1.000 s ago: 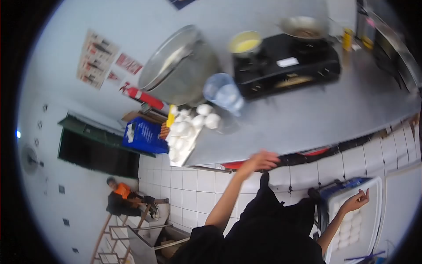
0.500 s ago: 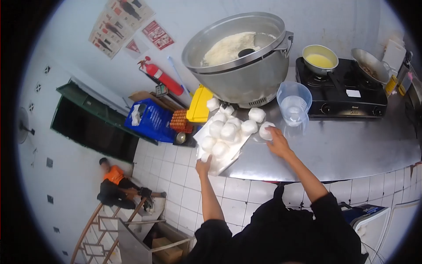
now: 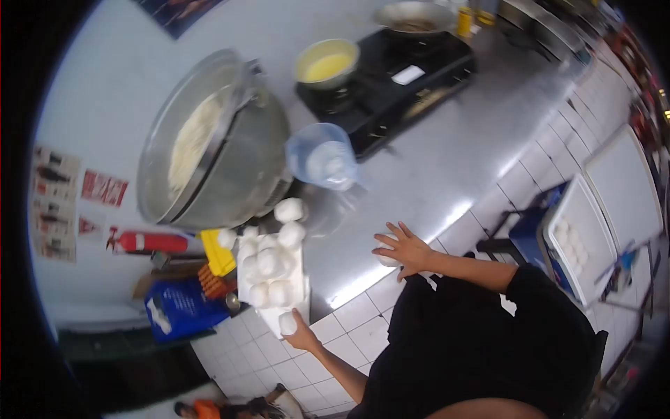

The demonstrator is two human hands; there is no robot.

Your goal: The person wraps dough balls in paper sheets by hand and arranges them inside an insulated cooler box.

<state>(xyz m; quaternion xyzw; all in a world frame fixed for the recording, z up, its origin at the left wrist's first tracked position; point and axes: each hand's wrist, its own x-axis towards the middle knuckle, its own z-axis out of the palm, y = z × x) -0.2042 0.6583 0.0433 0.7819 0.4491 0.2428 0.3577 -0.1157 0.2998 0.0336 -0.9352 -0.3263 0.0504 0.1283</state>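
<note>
My left hand [image 3: 303, 334] closes on a white round bundle [image 3: 287, 322] at the near corner of a white sheet [image 3: 301, 297]. Several more white bundles [image 3: 271, 262] lie piled on that sheet, and one [image 3: 289, 209] sits behind them by the big cooker. At the counter's front edge, my right hand [image 3: 408, 253] has its fingers spread over another white bundle [image 3: 388, 260], mostly hidden by the palm. What is inside the bundles cannot be seen.
A large metal rice cooker [image 3: 241, 150] with rice stands beside a clear plastic jug [image 3: 322, 157]. Beyond is a black gas stove [image 3: 391, 98] with a pot [image 3: 326, 64] and a pan [image 3: 415, 17]. An open cooler box [image 3: 590, 230] at right contains white bundles. A person [image 3: 206, 408] sits at lower left.
My view has turned right, bringing the cooler box into sight. My right hand has drawn a bundle away from the pile toward the counter's front edge. My left hand stays by the sheet's corner.
</note>
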